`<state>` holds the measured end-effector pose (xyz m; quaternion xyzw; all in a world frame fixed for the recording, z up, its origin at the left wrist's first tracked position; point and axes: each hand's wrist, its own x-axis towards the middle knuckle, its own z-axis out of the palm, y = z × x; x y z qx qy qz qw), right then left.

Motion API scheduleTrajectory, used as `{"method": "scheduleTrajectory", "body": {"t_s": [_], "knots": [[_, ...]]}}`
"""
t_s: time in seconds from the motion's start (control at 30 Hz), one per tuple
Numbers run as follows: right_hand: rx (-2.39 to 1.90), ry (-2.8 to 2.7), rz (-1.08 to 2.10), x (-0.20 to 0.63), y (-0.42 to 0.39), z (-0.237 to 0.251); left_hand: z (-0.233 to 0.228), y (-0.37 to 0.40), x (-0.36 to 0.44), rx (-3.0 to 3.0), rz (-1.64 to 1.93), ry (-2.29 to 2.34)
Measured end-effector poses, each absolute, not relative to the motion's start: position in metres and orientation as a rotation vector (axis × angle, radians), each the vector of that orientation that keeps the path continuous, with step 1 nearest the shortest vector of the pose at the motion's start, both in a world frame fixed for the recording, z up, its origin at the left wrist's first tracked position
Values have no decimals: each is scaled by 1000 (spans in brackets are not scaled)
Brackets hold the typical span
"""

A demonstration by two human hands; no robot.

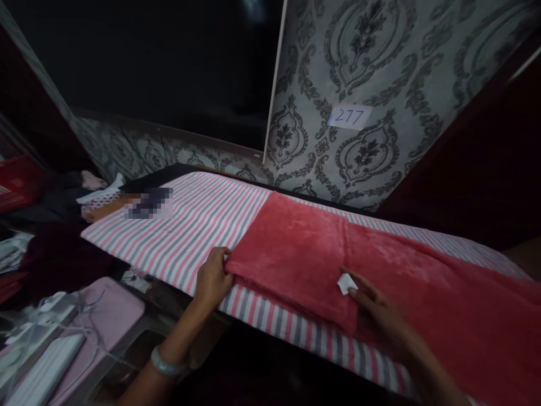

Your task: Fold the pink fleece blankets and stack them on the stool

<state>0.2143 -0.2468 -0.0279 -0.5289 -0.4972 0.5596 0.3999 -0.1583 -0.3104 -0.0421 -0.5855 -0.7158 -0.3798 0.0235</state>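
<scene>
Red fleece blanket [380, 265] is what's being handled here, spread flat over a striped sheet [190, 225] covering the table [177, 167], and it fills the middle and right of the surface, running off the right edge of the shot.

Going left to right: way over on the left there's a heap of clothes [63, 197] and some dark fabric, with a white power strip and cords [51, 307] on a pink pad lower down. Then bare striped sheet. Then the left hand [213, 279], wearing a pale bangle [167, 363] on the wrist, fingers closed on the blanket's near left corner, thumb on top, pinching the edge. Further right, the right hand [374, 307] lies on the plush, fingers spread and loose, not gripping anything, fingertips just touching a small white tag [346, 283] near the front edge. A seam or fold line runs across the blanket just above that tag.

Behind it all there's damask wallpaper with a paper label [350, 117] reading 277, and a big dark screen [169, 62] on the left half of the wall.

Handling-wise, my guess: it's soft and floppy, light for its size, zero stiffness, so it'll sag and drag wherever it isn't held. Plush pile probably clings a bit to the sheet below rather than sliding cleanly. Corners and hemmed edges look like the spots to grab; pinching the middle would just bunch it up.
</scene>
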Motion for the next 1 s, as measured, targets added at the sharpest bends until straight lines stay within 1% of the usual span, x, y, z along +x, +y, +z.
{"method": "scheduleTrajectory", "body": {"t_s": [0.1, 0.17, 0.3, 0.4, 0.5, 0.63, 0.8, 0.9, 1.0], "knots": [[-1427, -1535, 987, 222, -219, -21, -45, -313, -156, -1646, -1301, -2250], [-1371, -1651, 812, 210, -197, -10, -50, -314, -154, -1600, -1371, -2104], [-1164, -1874, 829, 154, -156, 10, -66, -313, -148, -1607, -1487, -1721], [-1098, -1956, 925, 110, -124, 15, -80, -309, -148, -1540, -1501, -1684], [-1166, -1969, 990, 80, -92, 15, -92, -305, -152, -1518, -1468, -1633], [-1305, -1972, 875, 54, -52, 19, -101, -304, -157, -1544, -1422, -1621], [-1304, -2030, 704, 28, -13, 28, -104, -306, -157, -1550, -1446, -1673], [-1338, -2085, 644, 10, 5, 26, -106, -307, -156, -1584, -1434, -1650], [-1381, -2146, 618, -8, 20, 20, -108, -309, -155, -1569, -1501, -1702]]}}
